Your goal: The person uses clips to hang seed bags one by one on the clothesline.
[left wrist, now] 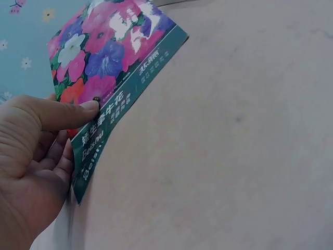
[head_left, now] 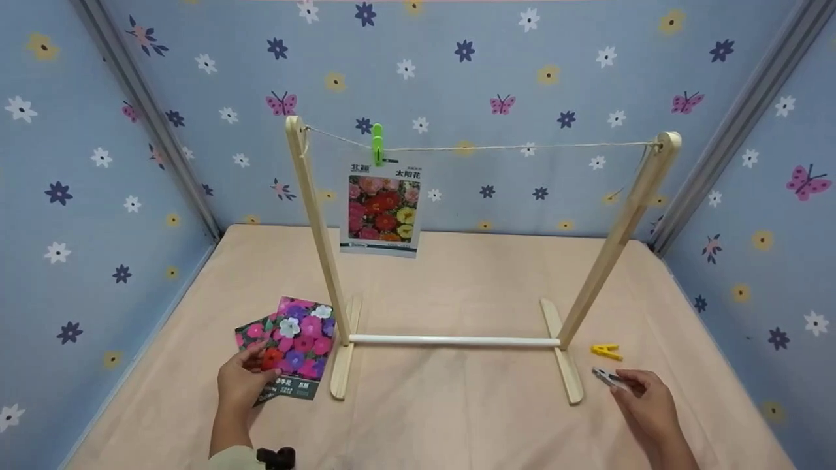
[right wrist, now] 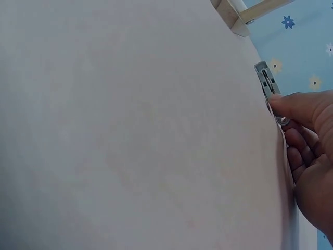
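My left hand [head_left: 243,382] pinches a seed packet [head_left: 305,343] printed with pink, purple and white flowers, thumb on its face near the dark green lower band. Behind it a second flower packet [head_left: 250,331] shows partly; whether the hand also grips that one I cannot tell. Between thumb and fingers, my right hand [head_left: 652,403] holds a grey clothespin [right wrist: 266,78] low over the cloth. Just beyond lies a yellow clothespin [head_left: 606,352]. A green clothespin [head_left: 377,147] clamps another packet [head_left: 383,209] with red and yellow flowers onto a string [head_left: 496,148].
The string spans two wooden posts [head_left: 317,228] of a stand between the hands. A white rod [head_left: 454,341] joins their feet low down. Peach cloth [head_left: 450,418] covers the table, and flowered blue panels [head_left: 470,85] enclose the back and sides.
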`<state>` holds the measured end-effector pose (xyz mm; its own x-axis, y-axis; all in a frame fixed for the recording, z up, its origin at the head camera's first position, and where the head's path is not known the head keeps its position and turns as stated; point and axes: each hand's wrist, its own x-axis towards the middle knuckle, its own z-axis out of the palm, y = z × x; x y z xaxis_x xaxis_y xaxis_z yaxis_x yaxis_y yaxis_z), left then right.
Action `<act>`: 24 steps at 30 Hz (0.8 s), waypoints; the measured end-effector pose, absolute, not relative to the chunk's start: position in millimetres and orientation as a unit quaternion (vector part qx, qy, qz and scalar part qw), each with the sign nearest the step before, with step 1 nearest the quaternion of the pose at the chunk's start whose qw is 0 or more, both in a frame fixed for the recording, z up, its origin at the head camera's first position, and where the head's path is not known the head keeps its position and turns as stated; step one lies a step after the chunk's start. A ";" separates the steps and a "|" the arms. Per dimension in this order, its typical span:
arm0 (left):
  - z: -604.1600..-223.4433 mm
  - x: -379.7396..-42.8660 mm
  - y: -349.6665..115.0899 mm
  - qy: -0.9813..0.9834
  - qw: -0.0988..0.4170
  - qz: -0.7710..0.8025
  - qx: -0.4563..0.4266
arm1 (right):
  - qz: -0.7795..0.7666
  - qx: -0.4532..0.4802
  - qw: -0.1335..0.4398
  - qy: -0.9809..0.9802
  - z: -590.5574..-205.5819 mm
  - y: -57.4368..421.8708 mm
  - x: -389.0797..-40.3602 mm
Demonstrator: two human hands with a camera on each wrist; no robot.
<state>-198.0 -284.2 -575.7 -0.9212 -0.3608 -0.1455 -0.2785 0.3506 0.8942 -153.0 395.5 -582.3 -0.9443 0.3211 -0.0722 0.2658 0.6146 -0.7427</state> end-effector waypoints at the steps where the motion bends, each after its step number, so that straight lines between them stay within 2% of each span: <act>1: -574.9 -197.6 -285.1 -0.819 0.038 -0.538 0.195 | 0.413 -0.163 0.033 -0.895 -581.9 395.7 -152.7; 13: -566.9 -192.7 -297.2 -0.801 0.026 -0.559 0.212 | 0.434 -0.207 0.024 -0.876 -575.4 395.7 -149.5; 20: -565.7 -190.0 -300.7 -0.751 0.032 -0.620 0.225 | 0.450 -0.195 0.041 -0.871 -569.4 396.8 -142.1; 24: -564.5 -187.3 -301.9 -0.687 0.024 -0.681 0.253 | 0.483 -0.223 0.042 -0.846 -564.3 396.4 -142.8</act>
<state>-187.3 -301.9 -564.5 -0.8712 -0.3793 -0.3116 -0.3151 -0.0548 0.9475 -142.8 396.4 -564.3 -0.8974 0.4173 -0.1435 0.3354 0.4335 -0.8364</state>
